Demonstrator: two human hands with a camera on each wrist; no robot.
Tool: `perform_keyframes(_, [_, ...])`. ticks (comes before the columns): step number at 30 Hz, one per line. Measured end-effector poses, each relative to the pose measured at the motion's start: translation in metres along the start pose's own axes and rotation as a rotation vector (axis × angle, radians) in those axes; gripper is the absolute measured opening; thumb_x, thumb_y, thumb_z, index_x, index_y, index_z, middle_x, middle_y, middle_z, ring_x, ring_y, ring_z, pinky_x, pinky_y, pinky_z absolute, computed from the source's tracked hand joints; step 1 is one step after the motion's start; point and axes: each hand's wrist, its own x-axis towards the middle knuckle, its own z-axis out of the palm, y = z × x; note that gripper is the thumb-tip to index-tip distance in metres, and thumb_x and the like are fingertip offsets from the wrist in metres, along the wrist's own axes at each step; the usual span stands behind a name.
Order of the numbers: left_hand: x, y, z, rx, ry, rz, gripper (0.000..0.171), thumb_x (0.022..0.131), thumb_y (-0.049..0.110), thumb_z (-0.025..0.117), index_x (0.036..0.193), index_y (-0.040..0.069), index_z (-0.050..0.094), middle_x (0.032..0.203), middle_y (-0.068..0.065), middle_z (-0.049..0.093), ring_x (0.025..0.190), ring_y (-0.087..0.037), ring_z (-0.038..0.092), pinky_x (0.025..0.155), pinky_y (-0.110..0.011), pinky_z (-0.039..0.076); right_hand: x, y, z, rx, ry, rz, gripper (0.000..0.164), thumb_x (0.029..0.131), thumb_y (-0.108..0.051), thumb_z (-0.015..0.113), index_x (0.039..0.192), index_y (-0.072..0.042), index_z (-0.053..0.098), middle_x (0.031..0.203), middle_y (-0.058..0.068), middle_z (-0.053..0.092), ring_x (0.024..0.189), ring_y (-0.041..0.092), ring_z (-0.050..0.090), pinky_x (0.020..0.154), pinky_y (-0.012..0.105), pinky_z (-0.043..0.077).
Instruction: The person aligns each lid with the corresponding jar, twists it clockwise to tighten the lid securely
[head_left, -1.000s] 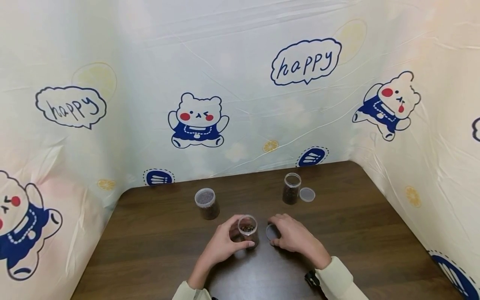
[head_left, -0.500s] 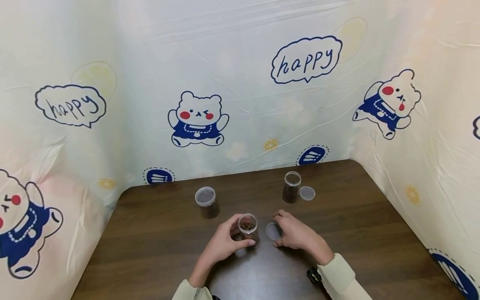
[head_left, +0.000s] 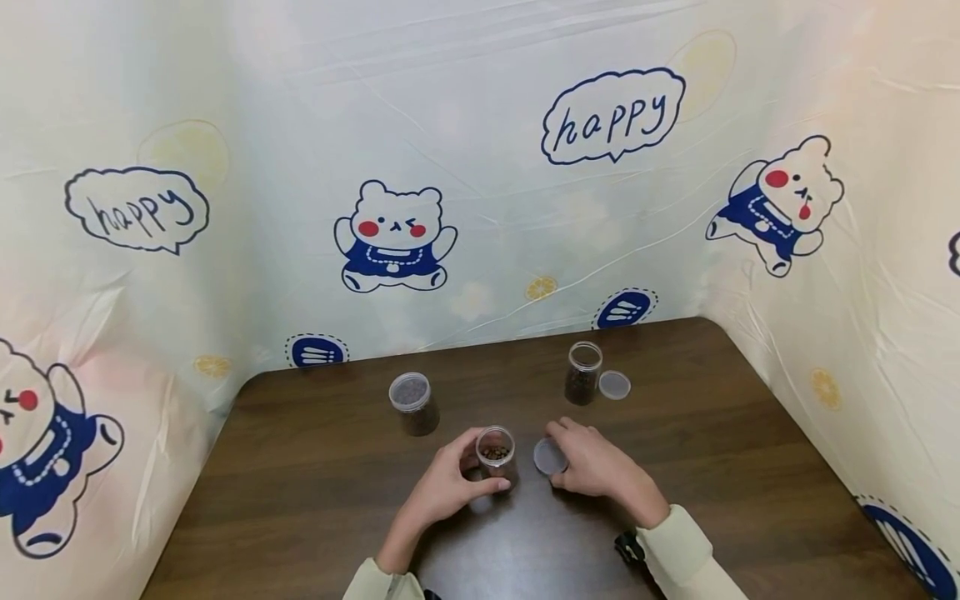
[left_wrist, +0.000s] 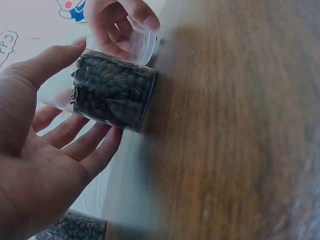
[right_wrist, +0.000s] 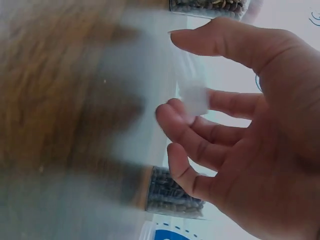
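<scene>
My left hand (head_left: pixel 450 479) grips a clear jar (left_wrist: pixel 112 92) of dark coffee-like beans, thumb on one side and fingers round the other. Its top is uncovered in the head view. To its right, my right hand (head_left: pixel 596 458) has thumb and curled fingers about the edge of a round translucent lid (head_left: pixel 551 457). The lid looks blurred in the right wrist view, close against the fingertips (right_wrist: pixel 170 117). In the left wrist view it shows nearly edge-on beside the jar, low over the table.
A lidded jar (head_left: pixel 420 417) of dark contents stands at the left on the brown table (head_left: pixel 300 500). Farther back right is an uncovered jar (head_left: pixel 581 385), with another lid (head_left: pixel 615 385) lying beside it. A printed curtain (head_left: pixel 480 150) encloses the back and sides.
My right hand has shifted slightly right and back, showing more of the lid. The lid has turned and looks paler. My left hand and its jar stay in place.
</scene>
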Motion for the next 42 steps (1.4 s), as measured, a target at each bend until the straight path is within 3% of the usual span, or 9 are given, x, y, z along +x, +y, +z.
perform_keyframes(6, [-0.001, -0.001, 0.000, 0.012, 0.002, -0.015, 0.060, 0.086, 0.029, 0.089, 0.139, 0.026, 0.060, 0.135, -0.003, 0.068, 0.117, -0.012, 0.070, 0.100, -0.031, 0.058, 0.002, 0.002, -0.002, 0.020, -0.009, 0.021, 0.057, 0.074, -0.018, 0.086, 0.123, 0.002, 0.064, 0.108, 0.008, 0.063, 0.087, 0.018, 0.060, 0.080, 0.041, 0.055])
perform_keyframes(12, [-0.001, -0.001, -0.001, 0.024, 0.002, 0.010, 0.058, 0.088, 0.029, 0.088, 0.139, 0.022, 0.061, 0.134, -0.006, 0.068, 0.115, -0.011, 0.070, 0.099, -0.034, 0.059, 0.004, 0.004, -0.001, 0.035, -0.008, -0.008, 0.053, 0.075, -0.016, 0.090, 0.117, 0.006, 0.066, 0.099, 0.007, 0.063, 0.087, 0.018, 0.060, 0.080, 0.039, 0.056])
perform_keyframes(18, [-0.002, -0.001, -0.001, 0.012, 0.001, -0.027, 0.057, 0.087, 0.031, 0.089, 0.136, 0.024, 0.062, 0.131, -0.003, 0.069, 0.109, -0.008, 0.072, 0.096, -0.037, 0.060, 0.004, 0.006, -0.002, 0.059, -0.009, 0.005, 0.051, 0.075, -0.018, 0.092, 0.114, 0.002, 0.066, 0.099, 0.004, 0.062, 0.088, 0.016, 0.058, 0.081, 0.038, 0.056])
perform_keyframes(23, [-0.001, -0.002, 0.000, 0.022, 0.009, -0.025, 0.056, 0.086, 0.033, 0.089, 0.135, 0.024, 0.063, 0.127, -0.003, 0.071, 0.101, -0.009, 0.073, 0.091, -0.035, 0.060, 0.002, 0.006, -0.006, 0.108, -0.001, 0.034, 0.049, 0.074, -0.020, 0.093, 0.109, -0.008, 0.061, 0.102, 0.002, 0.053, 0.085, 0.013, 0.053, 0.076, 0.032, 0.052])
perform_keyframes(32, [0.000, -0.002, 0.000, 0.014, 0.003, -0.033, 0.057, 0.085, 0.034, 0.089, 0.134, 0.028, 0.063, 0.128, 0.002, 0.070, 0.103, -0.010, 0.073, 0.092, -0.034, 0.060, 0.002, 0.006, -0.010, 0.197, 0.060, -0.081, 0.050, 0.078, -0.009, 0.090, 0.114, -0.008, 0.056, 0.094, -0.004, 0.056, 0.083, 0.010, 0.054, 0.073, 0.026, 0.049])
perform_keyframes(38, [0.000, -0.003, 0.000, 0.019, -0.005, -0.040, 0.056, 0.085, 0.035, 0.089, 0.135, 0.029, 0.062, 0.127, 0.004, 0.070, 0.102, -0.009, 0.073, 0.093, -0.033, 0.059, -0.001, 0.003, -0.015, 0.235, 0.126, -0.113, 0.057, 0.079, -0.028, 0.094, 0.124, -0.013, 0.064, 0.107, -0.002, 0.061, 0.091, 0.014, 0.059, 0.077, 0.023, 0.052])
perform_keyframes(42, [0.000, -0.004, 0.000, 0.030, 0.000, -0.029, 0.057, 0.085, 0.035, 0.089, 0.135, 0.030, 0.062, 0.127, 0.005, 0.071, 0.102, -0.009, 0.073, 0.094, -0.033, 0.059, -0.003, 0.001, -0.022, 0.271, 0.151, -0.105, 0.059, 0.084, -0.048, 0.088, 0.130, -0.016, 0.068, 0.108, -0.005, 0.061, 0.088, 0.010, 0.057, 0.073, 0.021, 0.050])
